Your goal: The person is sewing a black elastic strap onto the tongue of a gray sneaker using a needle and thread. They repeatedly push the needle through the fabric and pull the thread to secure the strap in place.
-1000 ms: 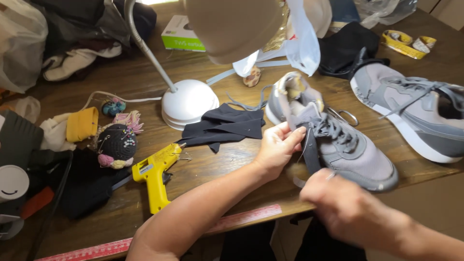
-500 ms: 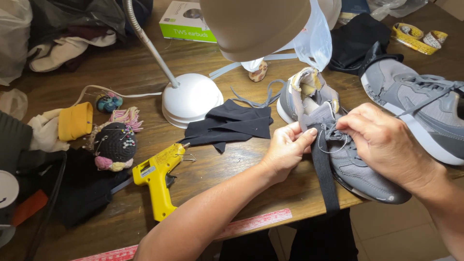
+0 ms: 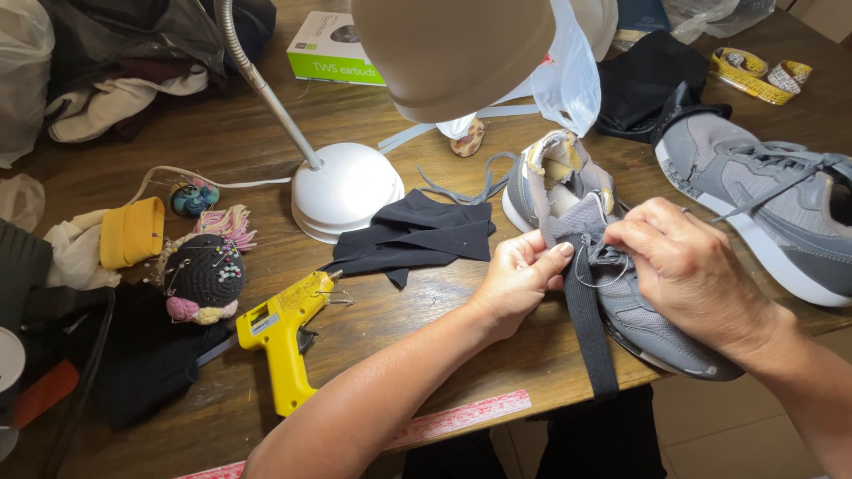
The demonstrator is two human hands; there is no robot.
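Right hand now settled over the shoe's lacing, both hands closed in on the tongue.

The left hand (image 3: 519, 275) pinches the black strip (image 3: 587, 328) against the grey shoe (image 3: 621, 302), fingers closed on it; the right hand (image 3: 688, 266), which came in from the table edge, curls shut over the laces. The shoe lies at the table's (image 3: 444, 328) near edge, black fabric (image 3: 417, 235), lamp base (image 3: 346, 191) and yellow glue gun (image 3: 280, 333) leftward.
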